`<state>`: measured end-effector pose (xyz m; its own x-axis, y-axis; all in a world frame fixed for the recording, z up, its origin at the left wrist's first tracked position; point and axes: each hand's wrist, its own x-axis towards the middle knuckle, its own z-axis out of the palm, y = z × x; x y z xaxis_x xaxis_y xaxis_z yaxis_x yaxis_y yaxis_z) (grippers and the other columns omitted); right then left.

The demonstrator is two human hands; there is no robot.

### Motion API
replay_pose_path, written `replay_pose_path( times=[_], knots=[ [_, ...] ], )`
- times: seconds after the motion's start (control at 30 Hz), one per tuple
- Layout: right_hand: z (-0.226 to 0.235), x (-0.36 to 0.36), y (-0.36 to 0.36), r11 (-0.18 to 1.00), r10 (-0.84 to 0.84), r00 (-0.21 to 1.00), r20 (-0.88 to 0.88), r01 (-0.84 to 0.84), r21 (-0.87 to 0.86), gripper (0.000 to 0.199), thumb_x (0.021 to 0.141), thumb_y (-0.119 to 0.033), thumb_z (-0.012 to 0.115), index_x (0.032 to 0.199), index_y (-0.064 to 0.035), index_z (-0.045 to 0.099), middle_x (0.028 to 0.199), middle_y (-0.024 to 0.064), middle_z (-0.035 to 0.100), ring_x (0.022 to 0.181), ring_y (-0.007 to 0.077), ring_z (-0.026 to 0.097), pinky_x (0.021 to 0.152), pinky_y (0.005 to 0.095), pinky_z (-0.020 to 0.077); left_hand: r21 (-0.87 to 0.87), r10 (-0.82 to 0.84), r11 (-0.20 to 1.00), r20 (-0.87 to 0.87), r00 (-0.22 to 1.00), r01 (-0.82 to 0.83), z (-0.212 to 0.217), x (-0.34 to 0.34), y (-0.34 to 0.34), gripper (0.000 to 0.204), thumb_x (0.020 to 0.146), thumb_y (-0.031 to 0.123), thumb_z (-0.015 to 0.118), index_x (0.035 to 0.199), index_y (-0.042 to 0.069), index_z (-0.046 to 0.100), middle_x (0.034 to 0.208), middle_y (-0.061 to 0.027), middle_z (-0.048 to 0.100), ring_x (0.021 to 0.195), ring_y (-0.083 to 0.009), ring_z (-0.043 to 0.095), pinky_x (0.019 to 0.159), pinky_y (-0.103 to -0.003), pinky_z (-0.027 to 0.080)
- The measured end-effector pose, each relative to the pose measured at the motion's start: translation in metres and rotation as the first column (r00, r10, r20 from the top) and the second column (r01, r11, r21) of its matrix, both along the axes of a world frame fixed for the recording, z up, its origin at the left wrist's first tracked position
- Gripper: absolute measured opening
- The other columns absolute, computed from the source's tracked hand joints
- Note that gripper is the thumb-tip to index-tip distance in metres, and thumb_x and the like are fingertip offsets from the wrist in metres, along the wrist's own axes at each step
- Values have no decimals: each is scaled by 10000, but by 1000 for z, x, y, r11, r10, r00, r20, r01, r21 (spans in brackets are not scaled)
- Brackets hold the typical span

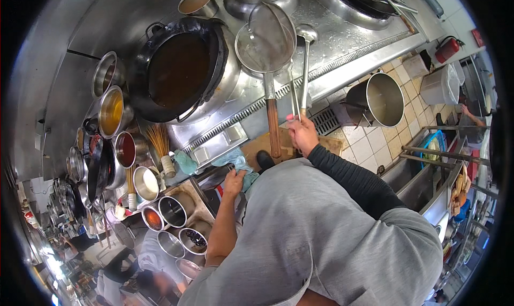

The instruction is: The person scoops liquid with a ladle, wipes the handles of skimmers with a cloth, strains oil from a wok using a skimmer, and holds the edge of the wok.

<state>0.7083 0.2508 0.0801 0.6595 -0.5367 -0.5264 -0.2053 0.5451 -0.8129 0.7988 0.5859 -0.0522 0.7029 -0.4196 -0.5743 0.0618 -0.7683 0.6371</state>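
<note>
My right hand (303, 135) grips the end of a long steel ladle (306, 65), its small round bowl resting up on the wet steel stove top, handle running back toward me. Just beside it lies a wide mesh skimmer (266, 40) with a wooden handle. My left hand (234, 181) presses a teal rag (236, 161) at the counter edge.

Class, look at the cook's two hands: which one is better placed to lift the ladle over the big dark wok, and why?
Probably the right hand: it grips the ladle by its handle, beside the strainer and near the wok. The left hand rests lower, on a teal cloth.
</note>
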Motion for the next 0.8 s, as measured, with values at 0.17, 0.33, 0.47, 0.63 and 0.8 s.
replay_pose_path(
  times=[0.17, 0.33, 0.47, 0.63, 0.8],
  knots=[
    [11, 1, -21, 906, -101, 962, 253, 194, -376, 291, 879, 56, 612, 1151, -32, 556, 832, -51, 509, 733, 27, 490, 644, 190, 415, 67, -40, 997, 4, 999, 40, 11, 5, -12, 517, 892, 477, 599, 1063, -8, 648, 1101, -302, 647, 1069, -450, 609, 921, -463, 466],
    [23, 4, -21, 836, -121, 962, 244, 231, -498, 291, 891, 23, 651, 1159, -35, 553, 927, -24, 526, 806, 32, 484, 713, 193, 443, -39, -44, 998, -7, 999, 43, 2, 9, -14, 545, 895, 498, 595, 1089, -7, 656, 1130, -293, 647, 1102, -435, 601, 948, -451, 457],
    [29, 5, -18, 795, -116, 982, 148, 181, -580, 296, 889, 29, 652, 1164, -27, 558, 910, -27, 527, 801, 36, 489, 704, 177, 439, -5, -39, 999, 35, 999, 40, -15, 12, -6, 560, 895, 501, 588, 1098, -17, 654, 1151, -288, 644, 1116, -441, 592, 961, -458, 450],
    [24, -5, -23, 802, -156, 971, 178, 230, -551, 287, 893, 15, 662, 1157, -27, 559, 894, -24, 533, 791, 30, 504, 674, 177, 443, 35, -71, 997, 4, 997, 71, -6, 10, -16, 559, 892, 508, 589, 1097, -9, 649, 1129, -304, 641, 1104, -460, 589, 952, -475, 451],
    [22, -9, -18, 801, -134, 975, 179, 213, -559, 279, 901, 5, 671, 1152, -23, 553, 888, -19, 536, 749, 25, 506, 645, 178, 443, 0, -77, 997, 1, 997, 77, -9, 7, -11, 562, 889, 517, 593, 1104, 0, 642, 1109, -318, 637, 1096, -475, 586, 941, -490, 452]
  ],
)
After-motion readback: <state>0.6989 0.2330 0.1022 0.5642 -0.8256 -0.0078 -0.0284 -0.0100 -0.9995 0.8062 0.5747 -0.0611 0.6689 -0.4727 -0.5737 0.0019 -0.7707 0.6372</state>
